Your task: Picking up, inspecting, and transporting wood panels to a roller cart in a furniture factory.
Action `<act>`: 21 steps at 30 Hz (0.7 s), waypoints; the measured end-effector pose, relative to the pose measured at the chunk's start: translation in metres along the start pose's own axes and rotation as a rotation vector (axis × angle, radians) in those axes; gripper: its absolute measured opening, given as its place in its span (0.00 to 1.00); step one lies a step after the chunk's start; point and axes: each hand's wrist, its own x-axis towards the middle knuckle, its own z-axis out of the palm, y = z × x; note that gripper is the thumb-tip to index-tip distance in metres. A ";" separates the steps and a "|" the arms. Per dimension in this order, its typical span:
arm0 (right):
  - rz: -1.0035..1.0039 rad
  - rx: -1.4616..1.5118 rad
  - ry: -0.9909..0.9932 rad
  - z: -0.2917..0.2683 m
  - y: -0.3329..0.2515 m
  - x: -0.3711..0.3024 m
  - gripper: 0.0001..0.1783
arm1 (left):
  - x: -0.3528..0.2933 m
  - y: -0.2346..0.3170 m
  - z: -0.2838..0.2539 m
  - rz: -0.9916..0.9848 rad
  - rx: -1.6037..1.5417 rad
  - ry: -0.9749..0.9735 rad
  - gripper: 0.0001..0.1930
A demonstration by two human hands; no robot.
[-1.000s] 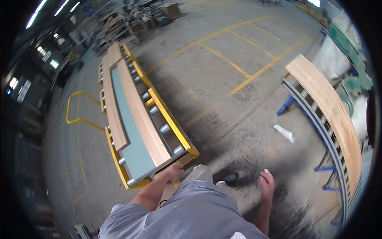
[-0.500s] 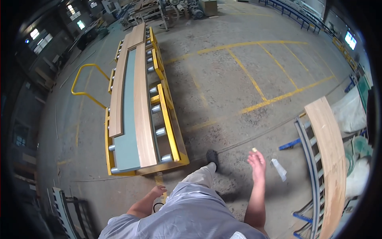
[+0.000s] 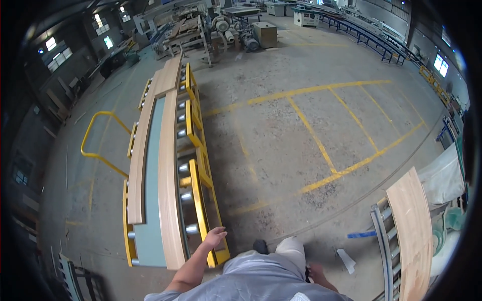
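Observation:
My left hand (image 3: 216, 237) is in front of me, above the near right corner of a yellow roller cart (image 3: 213, 258). Its fingers are loosely stretched and I see nothing in them. Low by my right thigh, my right hand (image 3: 316, 273) is dark and partly hidden, so what its fingers do is unclear. Long light-brown wooden boards (image 3: 168, 200) lie lengthwise on the cart, on top of a grey-green sheet (image 3: 149, 246). Another wooden board (image 3: 168, 80) lies across the far end of the stack. Metal rollers (image 3: 192, 229) show along the cart's right side.
A yellow push handle (image 3: 86, 138) stands out from the cart's left side. To the right, a wooden board (image 3: 412, 231) rests on a roller conveyor (image 3: 382, 246). A white scrap (image 3: 346, 261) lies on the floor nearby. Machinery (image 3: 221, 30) stands at the back.
My left hand has swung forward and up to beside the cart. My right hand, which had a small pale thing at its fingertips, has dropped back to my thigh. My view has tilted up.

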 end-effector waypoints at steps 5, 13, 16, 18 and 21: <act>-0.802 -1.305 -0.030 -0.014 -0.069 0.032 0.13 | 0.087 0.072 0.024 0.025 -0.109 -0.008 0.23; -0.820 -1.270 -0.005 -0.053 -0.241 0.184 0.14 | 0.222 0.160 0.073 -0.122 -0.155 -0.070 0.22; -0.021 -0.030 0.035 -0.065 -0.376 0.224 0.07 | 0.258 0.157 0.062 -0.130 0.289 -0.016 0.22; -0.183 -0.223 0.034 -0.090 -0.455 0.270 0.07 | 0.264 0.185 0.055 -0.236 0.250 0.129 0.22; 0.008 0.396 -0.023 -0.135 -0.554 0.349 0.09 | 0.274 0.234 0.050 -0.233 -0.135 0.290 0.20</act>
